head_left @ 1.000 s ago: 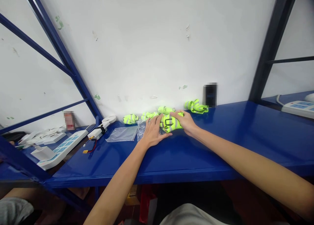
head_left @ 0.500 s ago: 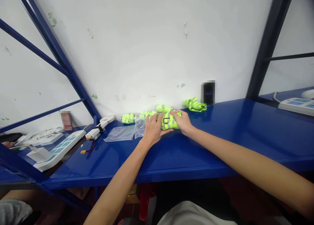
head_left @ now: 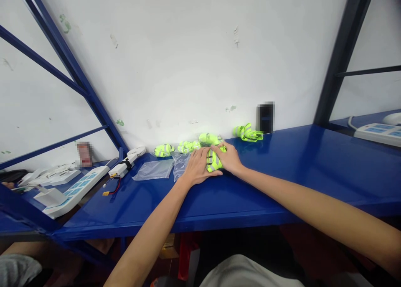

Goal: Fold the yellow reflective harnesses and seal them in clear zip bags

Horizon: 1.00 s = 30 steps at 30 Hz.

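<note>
A small neon-yellow vest with grey reflective stripes (head_left: 213, 160) lies bunched on the blue shelf (head_left: 282, 182) near the wall. My left hand (head_left: 196, 170) rests flat on its left side, fingers together and stretched out. My right hand (head_left: 228, 158) presses on its right side with curled fingers, squeezing the fabric toward the left hand. Several other folded neon vests (head_left: 188, 146) lie just behind, along the wall, and one more neon vest (head_left: 248, 133) sits further right.
Clear plastic bags (head_left: 154, 169) lie left of my hands. A white handheld fan (head_left: 128, 161) with a red wire, white power strips (head_left: 75, 189) and a blurred small box (head_left: 84, 153) are at the left. A dark blurred object (head_left: 265, 117) leans on the wall. Another power strip (head_left: 379, 132) is far right.
My right hand has pushed the vest leftward against my left hand, so the fabric is now narrower and more bunched. The view has shifted slightly.
</note>
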Each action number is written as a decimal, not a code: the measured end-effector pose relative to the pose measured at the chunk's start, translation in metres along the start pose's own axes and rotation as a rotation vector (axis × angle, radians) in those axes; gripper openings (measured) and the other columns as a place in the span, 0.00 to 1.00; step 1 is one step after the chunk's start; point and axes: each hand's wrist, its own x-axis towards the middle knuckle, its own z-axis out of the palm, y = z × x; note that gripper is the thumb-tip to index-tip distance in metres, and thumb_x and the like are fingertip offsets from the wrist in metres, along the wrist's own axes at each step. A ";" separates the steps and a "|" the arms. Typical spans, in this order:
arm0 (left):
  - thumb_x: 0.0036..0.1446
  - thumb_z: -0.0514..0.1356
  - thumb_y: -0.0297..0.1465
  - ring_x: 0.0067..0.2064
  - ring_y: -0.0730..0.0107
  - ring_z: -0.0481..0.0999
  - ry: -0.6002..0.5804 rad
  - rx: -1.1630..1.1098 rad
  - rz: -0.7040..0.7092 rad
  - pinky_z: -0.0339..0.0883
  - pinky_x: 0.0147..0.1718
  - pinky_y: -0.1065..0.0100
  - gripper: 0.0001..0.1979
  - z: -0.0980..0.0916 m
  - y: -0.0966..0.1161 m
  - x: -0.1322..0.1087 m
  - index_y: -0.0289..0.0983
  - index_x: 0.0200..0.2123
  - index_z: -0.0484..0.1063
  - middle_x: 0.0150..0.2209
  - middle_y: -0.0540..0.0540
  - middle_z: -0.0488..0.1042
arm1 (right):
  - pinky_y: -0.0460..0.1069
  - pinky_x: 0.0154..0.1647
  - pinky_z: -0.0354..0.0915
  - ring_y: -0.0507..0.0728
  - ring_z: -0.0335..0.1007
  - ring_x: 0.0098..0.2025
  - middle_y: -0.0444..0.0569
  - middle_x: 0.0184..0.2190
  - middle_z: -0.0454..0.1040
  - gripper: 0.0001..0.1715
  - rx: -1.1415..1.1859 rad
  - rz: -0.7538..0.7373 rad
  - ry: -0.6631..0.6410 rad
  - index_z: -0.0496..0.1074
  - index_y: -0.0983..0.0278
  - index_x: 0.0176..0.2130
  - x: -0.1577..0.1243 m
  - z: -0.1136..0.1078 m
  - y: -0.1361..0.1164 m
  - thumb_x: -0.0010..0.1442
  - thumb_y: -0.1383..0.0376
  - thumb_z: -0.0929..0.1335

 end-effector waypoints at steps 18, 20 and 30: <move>0.63 0.51 0.46 0.59 0.54 0.64 0.084 -0.142 -0.029 0.57 0.57 0.53 0.29 0.000 -0.010 -0.007 0.38 0.62 0.52 0.57 0.36 0.64 | 0.49 0.37 0.57 0.57 0.60 0.36 0.42 0.31 0.65 0.27 0.085 -0.142 -0.363 0.64 0.60 0.37 0.005 -0.016 0.001 0.44 0.49 0.74; 0.62 0.53 0.48 0.58 0.53 0.65 0.087 -0.124 -0.043 0.57 0.57 0.52 0.31 0.000 -0.010 -0.005 0.38 0.62 0.53 0.57 0.37 0.65 | 0.50 0.38 0.58 0.57 0.60 0.37 0.43 0.32 0.65 0.26 0.088 -0.155 -0.346 0.63 0.60 0.37 0.006 -0.015 0.001 0.45 0.49 0.73; 0.60 0.51 0.51 0.60 0.54 0.64 0.117 -0.002 -0.144 0.46 0.63 0.48 0.31 -0.003 0.004 -0.001 0.39 0.60 0.56 0.57 0.39 0.67 | 0.51 0.41 0.60 0.58 0.64 0.38 0.44 0.33 0.69 0.21 0.089 -0.193 -0.219 0.63 0.61 0.34 0.000 -0.003 -0.002 0.45 0.54 0.73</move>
